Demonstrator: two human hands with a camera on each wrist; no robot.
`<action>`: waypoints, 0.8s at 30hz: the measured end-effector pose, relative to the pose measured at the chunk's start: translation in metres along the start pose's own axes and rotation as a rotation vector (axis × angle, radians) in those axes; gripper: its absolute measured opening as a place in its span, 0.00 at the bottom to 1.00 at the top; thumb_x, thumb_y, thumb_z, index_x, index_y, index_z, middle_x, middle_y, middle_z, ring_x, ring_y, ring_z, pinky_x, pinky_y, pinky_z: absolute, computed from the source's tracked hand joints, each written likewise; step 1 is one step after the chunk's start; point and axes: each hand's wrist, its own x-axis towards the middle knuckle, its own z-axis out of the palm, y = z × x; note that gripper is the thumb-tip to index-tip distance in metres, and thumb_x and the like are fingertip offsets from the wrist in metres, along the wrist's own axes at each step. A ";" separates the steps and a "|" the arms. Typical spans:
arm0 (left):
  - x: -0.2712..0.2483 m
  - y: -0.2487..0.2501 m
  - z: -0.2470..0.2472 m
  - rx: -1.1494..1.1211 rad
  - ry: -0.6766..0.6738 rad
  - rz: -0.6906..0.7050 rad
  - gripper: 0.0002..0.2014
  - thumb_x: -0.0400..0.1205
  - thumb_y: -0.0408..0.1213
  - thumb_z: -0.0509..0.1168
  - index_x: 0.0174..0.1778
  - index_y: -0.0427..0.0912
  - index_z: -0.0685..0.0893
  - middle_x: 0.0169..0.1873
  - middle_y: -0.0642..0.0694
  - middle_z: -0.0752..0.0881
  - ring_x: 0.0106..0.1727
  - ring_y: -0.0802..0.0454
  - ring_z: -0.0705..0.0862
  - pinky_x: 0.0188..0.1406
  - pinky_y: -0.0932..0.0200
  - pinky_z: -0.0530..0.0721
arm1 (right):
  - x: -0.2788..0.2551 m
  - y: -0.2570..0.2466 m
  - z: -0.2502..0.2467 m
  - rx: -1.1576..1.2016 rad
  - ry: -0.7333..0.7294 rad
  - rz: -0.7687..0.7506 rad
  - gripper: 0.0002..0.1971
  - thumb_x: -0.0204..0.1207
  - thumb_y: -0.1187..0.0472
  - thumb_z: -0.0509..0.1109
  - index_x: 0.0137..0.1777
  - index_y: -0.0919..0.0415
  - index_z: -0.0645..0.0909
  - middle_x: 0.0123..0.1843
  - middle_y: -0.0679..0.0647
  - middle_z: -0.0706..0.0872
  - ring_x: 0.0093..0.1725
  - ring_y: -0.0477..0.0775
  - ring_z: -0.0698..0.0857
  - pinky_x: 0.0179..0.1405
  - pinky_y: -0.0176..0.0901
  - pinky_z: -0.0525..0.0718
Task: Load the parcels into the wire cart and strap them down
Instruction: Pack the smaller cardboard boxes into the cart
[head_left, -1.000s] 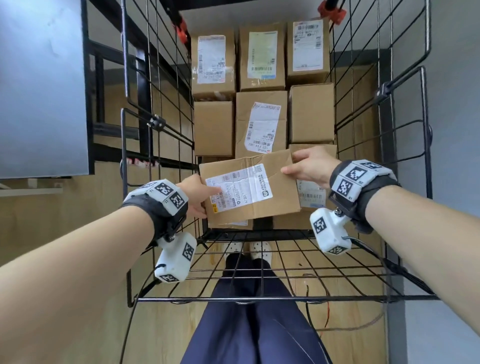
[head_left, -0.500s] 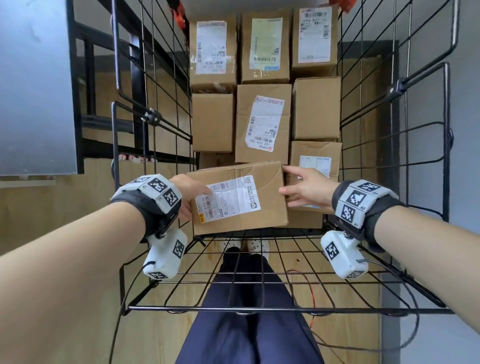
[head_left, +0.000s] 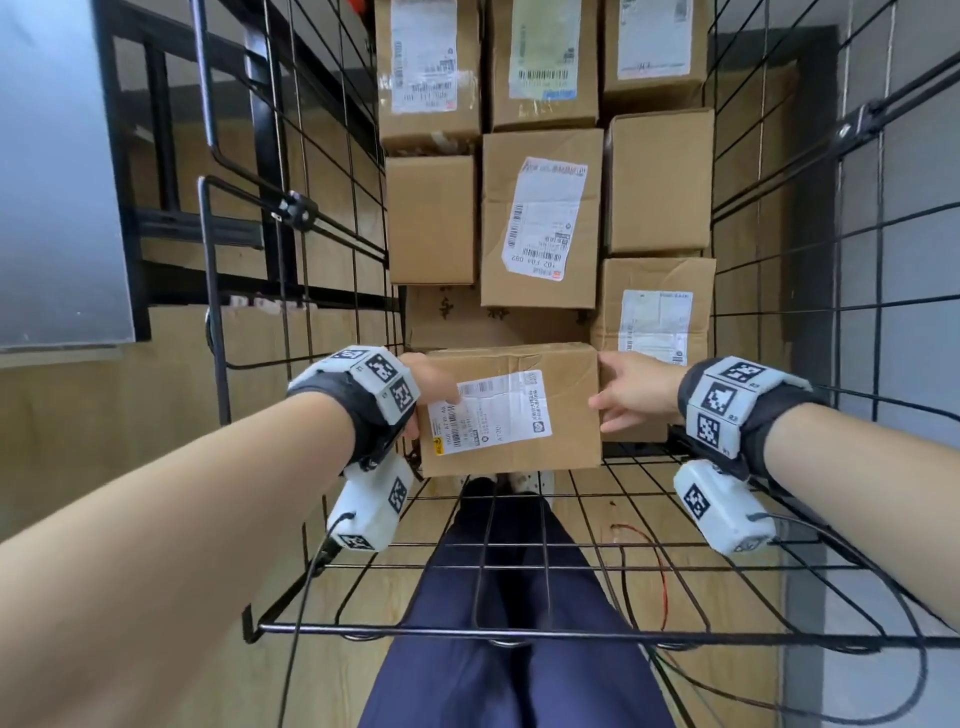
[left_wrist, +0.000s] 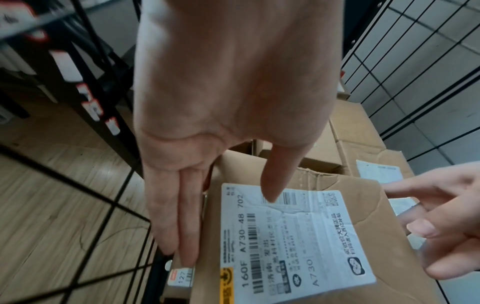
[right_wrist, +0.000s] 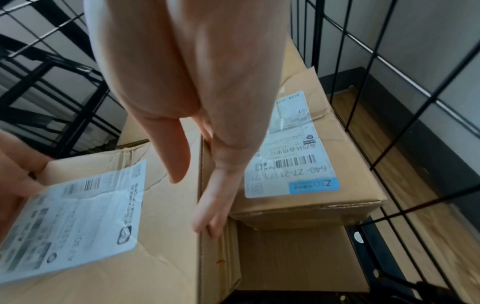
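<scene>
A cardboard parcel (head_left: 511, 410) with a white label lies level at the near left of the wire cart (head_left: 332, 208), on a lower parcel. My left hand (head_left: 431, 384) lies against its left side with straight fingers (left_wrist: 182, 216) pointing down and the thumb on the label. My right hand (head_left: 628, 392) touches its right side; the fingers (right_wrist: 207, 218) run down that side and the thumb hovers over the top. Next to it on the right sits another labelled parcel (right_wrist: 298, 164). Several stacked parcels (head_left: 543, 218) fill the cart behind.
The cart's folded-down wire gate (head_left: 519, 631) stretches toward me, over my legs in dark blue trousers (head_left: 498, 649). A red cable (head_left: 662, 571) lies on the wood floor. A grey panel (head_left: 57, 171) and black rack (head_left: 156, 156) stand left; a grey wall is right.
The parcel has come down from a tilt and now sits level in the near-left spot. My right hand slid from its far top corner to its right side.
</scene>
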 end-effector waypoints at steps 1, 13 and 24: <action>0.006 0.001 0.004 0.017 0.008 0.002 0.22 0.84 0.38 0.63 0.72 0.32 0.72 0.64 0.34 0.81 0.55 0.38 0.87 0.38 0.53 0.88 | 0.004 0.002 0.000 0.009 -0.003 0.021 0.32 0.80 0.74 0.62 0.82 0.54 0.58 0.68 0.64 0.79 0.56 0.61 0.85 0.48 0.47 0.89; 0.053 -0.009 0.033 0.012 0.009 0.026 0.17 0.84 0.31 0.59 0.67 0.27 0.74 0.61 0.31 0.83 0.60 0.37 0.85 0.40 0.53 0.85 | 0.025 0.008 0.007 -0.103 0.025 0.162 0.23 0.81 0.70 0.62 0.75 0.64 0.65 0.66 0.68 0.80 0.57 0.63 0.87 0.57 0.55 0.86; 0.033 -0.007 0.011 0.057 0.167 0.180 0.04 0.83 0.33 0.61 0.48 0.35 0.78 0.50 0.38 0.83 0.51 0.43 0.84 0.46 0.55 0.82 | -0.007 -0.017 -0.002 -0.133 0.150 0.061 0.30 0.80 0.65 0.67 0.81 0.59 0.61 0.66 0.61 0.78 0.56 0.59 0.86 0.61 0.57 0.84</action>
